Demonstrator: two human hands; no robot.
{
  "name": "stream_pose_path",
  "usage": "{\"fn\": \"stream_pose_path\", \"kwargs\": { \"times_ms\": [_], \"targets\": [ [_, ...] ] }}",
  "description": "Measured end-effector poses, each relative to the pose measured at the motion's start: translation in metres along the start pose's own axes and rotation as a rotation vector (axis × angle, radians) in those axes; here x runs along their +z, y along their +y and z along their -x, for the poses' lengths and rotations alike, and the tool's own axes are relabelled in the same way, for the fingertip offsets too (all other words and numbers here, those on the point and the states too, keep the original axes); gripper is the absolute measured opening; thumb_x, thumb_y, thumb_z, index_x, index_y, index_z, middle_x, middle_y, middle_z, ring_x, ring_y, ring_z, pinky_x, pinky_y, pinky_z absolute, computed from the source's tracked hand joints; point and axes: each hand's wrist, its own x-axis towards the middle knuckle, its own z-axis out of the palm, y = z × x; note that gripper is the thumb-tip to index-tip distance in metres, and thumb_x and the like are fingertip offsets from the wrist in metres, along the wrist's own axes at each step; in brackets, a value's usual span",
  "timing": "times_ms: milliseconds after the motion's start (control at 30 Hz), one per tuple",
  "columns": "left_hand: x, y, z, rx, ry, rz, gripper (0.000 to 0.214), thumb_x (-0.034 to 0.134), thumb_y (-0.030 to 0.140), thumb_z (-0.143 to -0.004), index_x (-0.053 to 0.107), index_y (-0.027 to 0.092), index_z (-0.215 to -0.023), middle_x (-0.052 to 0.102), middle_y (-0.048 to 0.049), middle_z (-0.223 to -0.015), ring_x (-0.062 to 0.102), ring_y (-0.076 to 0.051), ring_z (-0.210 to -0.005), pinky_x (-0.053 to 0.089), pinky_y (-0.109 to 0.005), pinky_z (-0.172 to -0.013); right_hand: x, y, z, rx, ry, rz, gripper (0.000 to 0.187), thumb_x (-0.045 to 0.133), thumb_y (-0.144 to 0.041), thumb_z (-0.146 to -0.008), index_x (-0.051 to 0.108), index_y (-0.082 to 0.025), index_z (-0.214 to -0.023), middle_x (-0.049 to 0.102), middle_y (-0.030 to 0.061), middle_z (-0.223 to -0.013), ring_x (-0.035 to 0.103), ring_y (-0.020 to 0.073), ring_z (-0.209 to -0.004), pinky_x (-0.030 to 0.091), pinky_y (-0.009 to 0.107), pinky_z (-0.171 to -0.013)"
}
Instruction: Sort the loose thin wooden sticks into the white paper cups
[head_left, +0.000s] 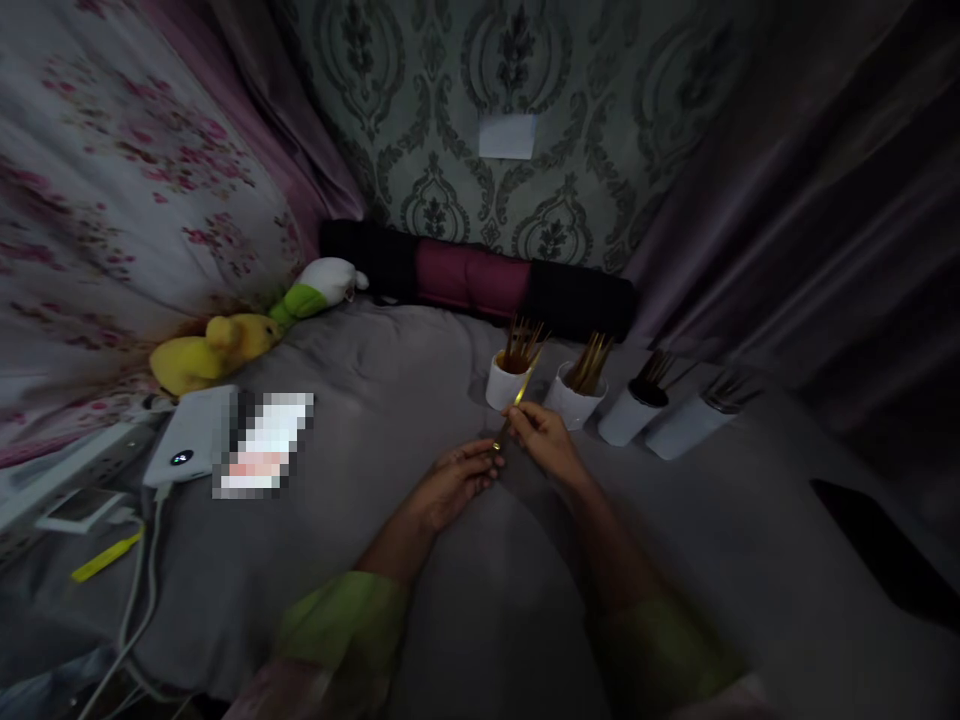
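My right hand (544, 437) is pinched round a thin gold utensil (519, 396) that points up toward the leftmost white cup (502, 385). Pinching the utensil's lower end, my left hand (454, 482) has its fingers curled. Both hands hover over the grey bedcover (375, 350) just in front of a row of white cups. The leftmost cup and the second cup (571, 402) hold several gold sticks. Two more cups (626, 412) (686, 425) to the right hold dark and silvery utensils.
A black and maroon bolster (480, 275) lies against the patterned wall. Yellow and green-white plush toys (210, 350) sit at the left, beside a white power bank (191, 435) with cables. A dark flat object (885, 550) lies at the right.
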Motion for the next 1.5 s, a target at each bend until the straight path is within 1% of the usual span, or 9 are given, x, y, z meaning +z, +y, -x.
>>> {"fn": "stream_pose_path", "kwargs": {
  "times_ms": [233,467,567,767,900,1067,1200,1333,1500],
  "targets": [
    [-0.003,-0.001,-0.001,-0.01,-0.003,0.002,0.025,0.059,0.004,-0.072,0.06,0.01,-0.096,0.064,-0.0074,-0.084,0.056,-0.007,-0.064,0.044,-0.018,-0.061,-0.002,-0.002,0.001,0.023,0.004,0.006,0.034,0.045,-0.042,-0.083,0.065,-0.015,-0.088,0.053,-0.001,-0.061,0.046,0.0082,-0.051,0.035,0.02,-0.048],
    [-0.002,-0.001,0.0,-0.025,0.013,-0.014,0.025,0.059,0.003,-0.072,0.06,0.009,-0.097,0.065,-0.0078,-0.085,0.056,-0.006,-0.064,0.044,-0.016,-0.059,-0.003,-0.002,0.002,0.042,0.028,-0.003,0.031,0.047,-0.039,-0.081,0.065,-0.014,-0.088,0.054,-0.0006,-0.062,0.045,0.008,-0.051,0.034,0.019,-0.047],
    [0.0,0.0,0.001,-0.029,0.029,-0.028,0.026,0.061,0.003,-0.071,0.06,0.01,-0.096,0.065,-0.0077,-0.085,0.056,-0.006,-0.064,0.044,-0.015,-0.057,-0.007,-0.006,0.0,0.047,0.051,-0.002,0.03,0.048,-0.038,-0.08,0.064,-0.013,-0.085,0.054,-0.0008,-0.06,0.046,0.0085,-0.052,0.035,0.019,-0.048],
    [0.001,0.001,0.003,-0.039,-0.002,-0.035,0.025,0.061,0.003,-0.072,0.06,0.01,-0.095,0.065,-0.007,-0.084,0.056,-0.006,-0.063,0.045,-0.015,-0.057,-0.018,-0.018,-0.008,0.057,0.098,-0.008,0.03,0.048,-0.04,-0.079,0.062,-0.014,-0.081,0.053,-0.0012,-0.059,0.043,0.0076,-0.049,0.033,0.019,-0.044],
    [0.0,0.001,0.003,-0.036,-0.004,-0.036,0.025,0.06,0.003,-0.072,0.06,0.01,-0.096,0.065,-0.007,-0.084,0.056,-0.006,-0.063,0.045,-0.015,-0.057,-0.028,-0.021,-0.017,0.031,0.142,-0.004,0.033,0.046,-0.042,-0.079,0.062,-0.014,-0.08,0.052,-0.0013,-0.058,0.042,0.0075,-0.046,0.031,0.019,-0.042],
    [0.0,0.001,0.003,-0.041,0.005,-0.035,0.024,0.06,0.002,-0.072,0.06,0.01,-0.095,0.065,-0.0073,-0.084,0.056,-0.006,-0.063,0.046,-0.016,-0.058,-0.04,-0.021,-0.03,0.004,0.237,0.003,0.034,0.044,-0.044,-0.079,0.061,-0.014,-0.079,0.054,-0.0003,-0.06,0.039,0.0069,-0.042,0.03,0.019,-0.039],
    [-0.001,0.001,0.001,-0.042,-0.009,-0.053,0.024,0.06,0.002,-0.072,0.061,0.01,-0.094,0.064,-0.0076,-0.085,0.056,-0.006,-0.063,0.046,-0.015,-0.058,-0.049,-0.028,-0.036,0.02,0.288,-0.009,0.033,0.046,-0.043,-0.079,0.06,-0.014,-0.079,0.056,0.0005,-0.062,0.037,0.0061,-0.04,0.03,0.019,-0.037],
    [-0.002,0.001,0.0,-0.038,-0.01,-0.061,0.023,0.06,0.001,-0.072,0.061,0.009,-0.094,0.064,-0.0076,-0.085,0.056,-0.005,-0.063,0.046,-0.015,-0.058,-0.055,-0.039,-0.037,0.064,0.304,-0.008,0.027,0.046,-0.038,-0.08,0.059,-0.014,-0.078,0.057,0.0008,-0.061,0.037,0.0053,-0.037,0.03,0.019,-0.036],
    [-0.004,0.0,-0.003,-0.029,-0.063,-0.061,0.021,0.059,0.001,-0.072,0.062,0.01,-0.091,0.064,-0.0075,-0.084,0.057,-0.006,-0.064,0.047,-0.015,-0.06,-0.06,-0.052,-0.033,0.071,0.297,0.065,0.024,0.046,-0.033,-0.081,0.058,-0.014,-0.073,0.059,0.0011,-0.059,0.039,0.0052,-0.037,0.031,0.017,-0.035]
  ]
}}
